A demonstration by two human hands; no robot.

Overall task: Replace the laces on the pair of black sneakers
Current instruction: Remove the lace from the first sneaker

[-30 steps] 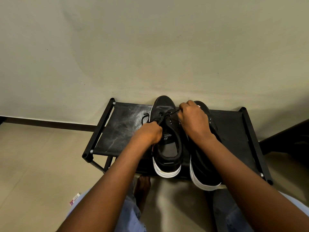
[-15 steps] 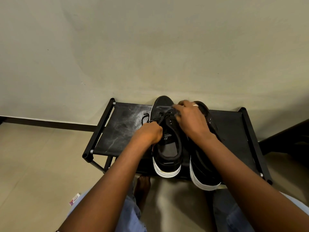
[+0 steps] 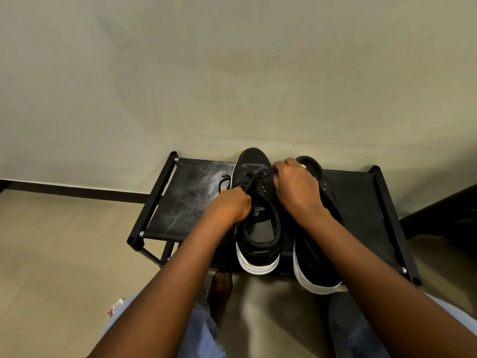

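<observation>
Head view: both sneakers sit side by side on the black rack (image 3: pixel 196 202), toes toward the wall; left hand (image 3: pixel 232 204) is fisted on the lace (image 3: pixel 255 178) at the left sneaker (image 3: pixel 258 228)'s near-left eyelets. Right hand (image 3: pixel 296 187) pinches the same lace's other run at the far right eyelets, covering the right sneaker (image 3: pixel 316 267). Lace runs diagonally across the tongue between the fists, so the right hand looks nearer the toe-end eyelets to work next.

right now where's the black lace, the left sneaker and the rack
black lace (image 3: pixel 254 180), head view, taut stretch between the two hands
left sneaker (image 3: pixel 254 158), head view, top of the toe
rack (image 3: pixel 152 202), head view, left side bar of the frame
</observation>
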